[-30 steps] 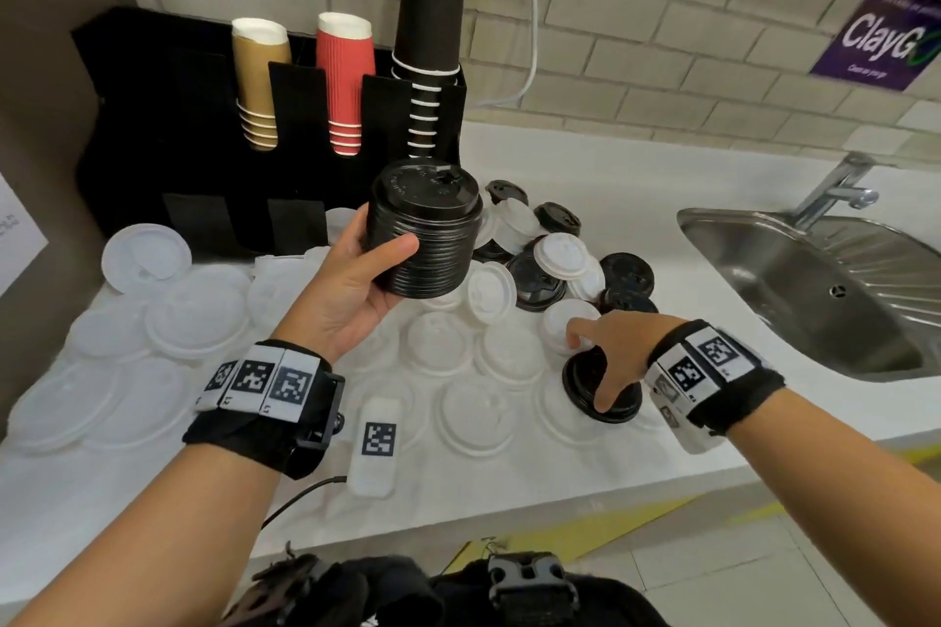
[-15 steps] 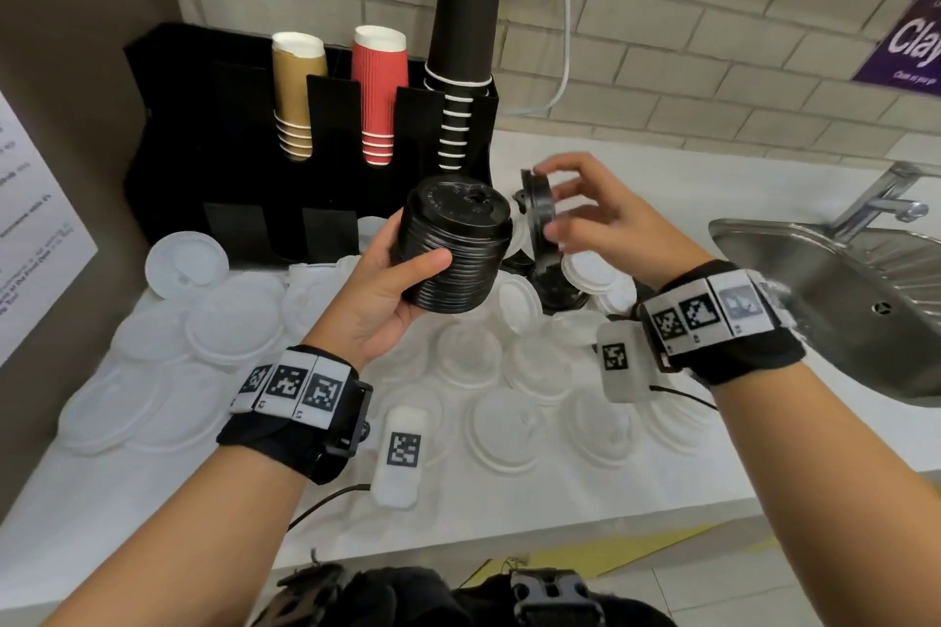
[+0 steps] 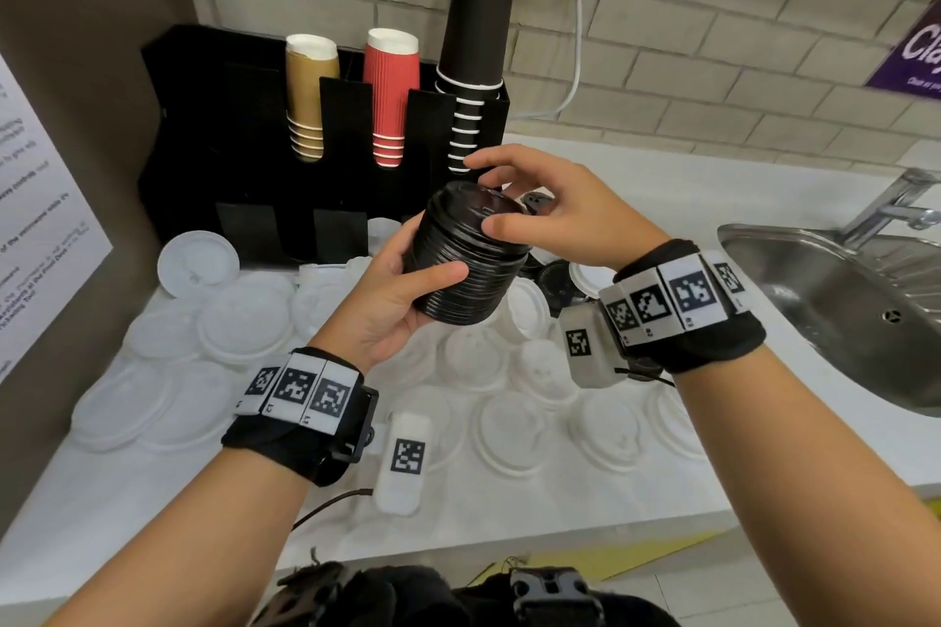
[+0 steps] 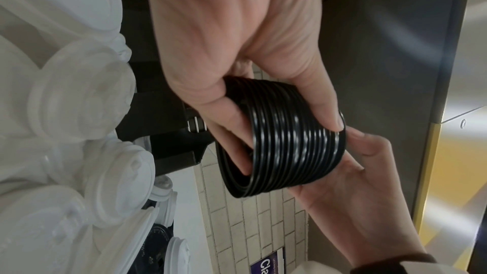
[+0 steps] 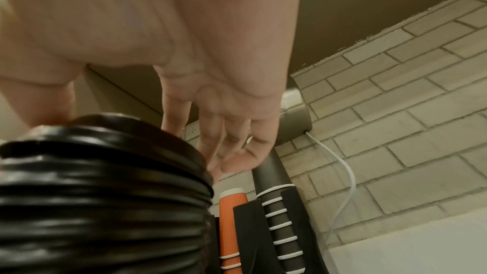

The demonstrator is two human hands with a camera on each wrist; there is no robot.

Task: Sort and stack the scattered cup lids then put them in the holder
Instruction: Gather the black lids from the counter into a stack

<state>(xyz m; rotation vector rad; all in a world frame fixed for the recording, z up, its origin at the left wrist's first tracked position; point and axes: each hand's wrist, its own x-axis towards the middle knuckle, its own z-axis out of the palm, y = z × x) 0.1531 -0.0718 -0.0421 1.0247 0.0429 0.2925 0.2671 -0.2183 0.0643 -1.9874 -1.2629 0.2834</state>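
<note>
You stood at a white counter [image 3: 509, 519] under a pale brick wall [image 3: 713, 15], and the black cup holder [image 3: 214, 158] at its back is the landmark here. To the left of the holder a printed sheet [image 3: 40, 229] hung on a brown side panel, its text too blurred to read. In the holder stood gold cups [image 3: 308, 97], red cups [image 3: 389, 97] and a tall column of black cups [image 3: 476, 36]. In front of the holder, white lids [image 3: 239, 336] lay scattered flat on the counter. Your left hand [image 3: 387, 306] gripped the stack of black lids [image 3: 466, 265] in the air just in front of the holder, thumb curled across its ribbed side. Your right hand [image 3: 555, 214] was spread over the top of the stack, thumb on the top lid, fingers loose and grasping nothing. To the right of the holder, loose black lids [image 3: 552, 278] were mostly hidden behind your hands. Further right sat a steel sink [image 3: 840, 311] with its tap [image 3: 896, 204], cut off by the edge, as was a purple sign [image 3: 911, 56].
</note>
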